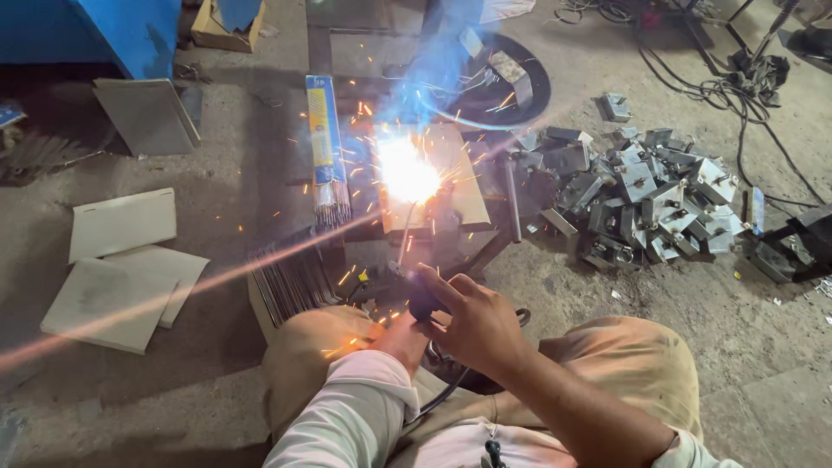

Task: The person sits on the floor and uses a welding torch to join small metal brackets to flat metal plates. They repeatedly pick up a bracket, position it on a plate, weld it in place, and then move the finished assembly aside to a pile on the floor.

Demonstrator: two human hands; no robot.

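Nearest us, our knees in tan trousers [641, 364] frame the bottom of the view, with a pale sleeve [347, 416] on the left arm. Our right hand [477, 325] is clenched around the dark electrode holder [423, 299], fingers wrapped over its top. Our left hand [400, 334] sits just under and beside it, mostly hidden by the right hand; we cannot tell whether it grips or only props. A black cable [442, 394] runs from the holder back between our knees.

From the holder a thin welding rod [404, 238] rises toward the workpiece. Its tip meets a bright white arc [407, 172] on a small metal part standing on a flat plate [464, 186]. Sparks scatter all round; bluish smoke drifts above.

Just left of the plate lies a long blue-and-yellow packet of electrodes [324, 139], loose rods spilling from its near end. A bundle of bare rods [290, 277] lies near our left knee.

To the left, three pale flat boards [121, 260] lie on the concrete floor [225, 191], two overlapping. To the right, a heap of grey metal brackets [641, 195] lies well apart from our hands.

Farthest off: a blue cabinet [130, 30] top left, black cables [737, 87] tangled top right.
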